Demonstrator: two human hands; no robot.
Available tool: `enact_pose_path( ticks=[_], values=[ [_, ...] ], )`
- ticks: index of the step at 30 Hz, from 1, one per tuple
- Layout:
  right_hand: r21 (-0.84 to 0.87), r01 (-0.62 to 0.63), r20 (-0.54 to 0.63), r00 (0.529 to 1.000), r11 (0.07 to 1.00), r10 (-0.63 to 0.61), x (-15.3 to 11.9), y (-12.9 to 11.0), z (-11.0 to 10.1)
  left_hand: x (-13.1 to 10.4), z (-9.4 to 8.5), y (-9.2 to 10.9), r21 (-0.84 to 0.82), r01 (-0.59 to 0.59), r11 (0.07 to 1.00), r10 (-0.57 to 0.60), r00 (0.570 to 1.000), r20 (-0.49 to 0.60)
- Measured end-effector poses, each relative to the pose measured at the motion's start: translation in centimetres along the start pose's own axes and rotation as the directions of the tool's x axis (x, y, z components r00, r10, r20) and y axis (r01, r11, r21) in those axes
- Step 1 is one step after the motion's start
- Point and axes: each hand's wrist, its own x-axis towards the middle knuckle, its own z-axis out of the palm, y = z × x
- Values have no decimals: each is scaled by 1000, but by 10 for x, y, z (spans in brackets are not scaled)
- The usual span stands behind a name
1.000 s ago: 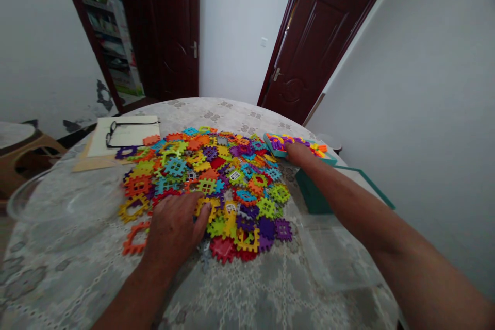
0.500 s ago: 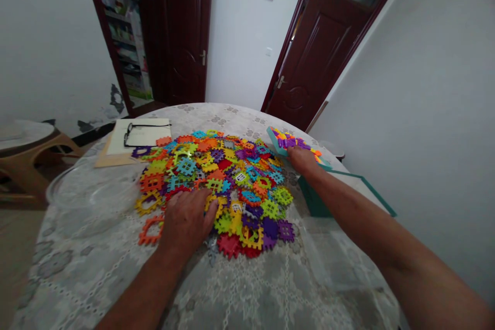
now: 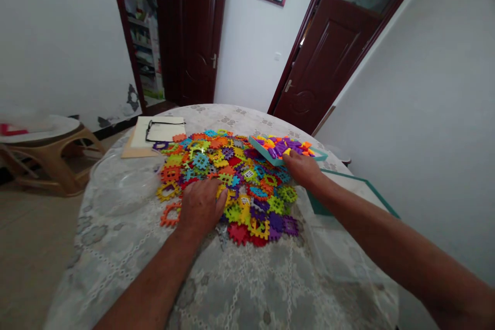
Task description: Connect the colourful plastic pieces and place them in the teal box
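Note:
My left hand [image 3: 201,205] rests palm down on the near left part of a pile of colorful notched plastic pieces [image 3: 234,169], its thumb spread from the fingers. Right of the pile, my right hand [image 3: 301,167] grips the near edge of a shallow teal tray [image 3: 266,153]. Small purple, orange and yellow pieces [image 3: 284,145] fill the tray. Its left end overlaps the pile's back right edge. The fingertips of my right hand are partly hidden by the tray and pieces.
Black glasses [image 3: 165,124] lie on papers [image 3: 139,136] at the back left. A clear plastic container [image 3: 126,185] is on the left. At the right are a green-edged box [image 3: 361,191] and clear plastic [image 3: 340,252] on the patterned tablecloth [image 3: 247,289]. A stool [image 3: 58,152] stands beyond.
The tray has moved left toward the pile with my right hand on it, and lies flatter. My left hand stays on the pile. The whole view has shifted slightly.

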Motion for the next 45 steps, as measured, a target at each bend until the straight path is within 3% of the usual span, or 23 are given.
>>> enact_pose_path(
  ticks=[3, 7, 15, 20, 31, 38, 45],
  values=[
    [-30, 65, -111, 991, 997, -68, -23, -6, -12, 2, -3, 2, -15, 37, 999, -37, 999, -25],
    [-42, 119, -141, 982, 992, -124, -55, -5, -29, 2, -5, 4, -68, 89, 994, -94, 993, -77],
    [-41, 234, -264, 935, 971, -237, -81, 29, -56, 2, -1, 5, -160, 75, 984, -89, 992, -84],
    [-90, 236, -301, 919, 967, -253, -84, 31, -75, 0, 1, 7, -196, 37, 980, -51, 996, -67],
    [-192, 262, -287, 906, 946, -309, -66, -3, -131, -3, -3, 13, -221, 63, 973, -70, 997, -25],
    [-243, 260, -359, 871, 935, -335, -64, -22, -154, -2, -4, 14, -197, 147, 969, -167, 982, -89],
    [-265, 292, -400, 834, 919, -380, -53, -31, -163, 4, -9, 7, -202, 282, 938, -322, 924, -205]
  ],
)
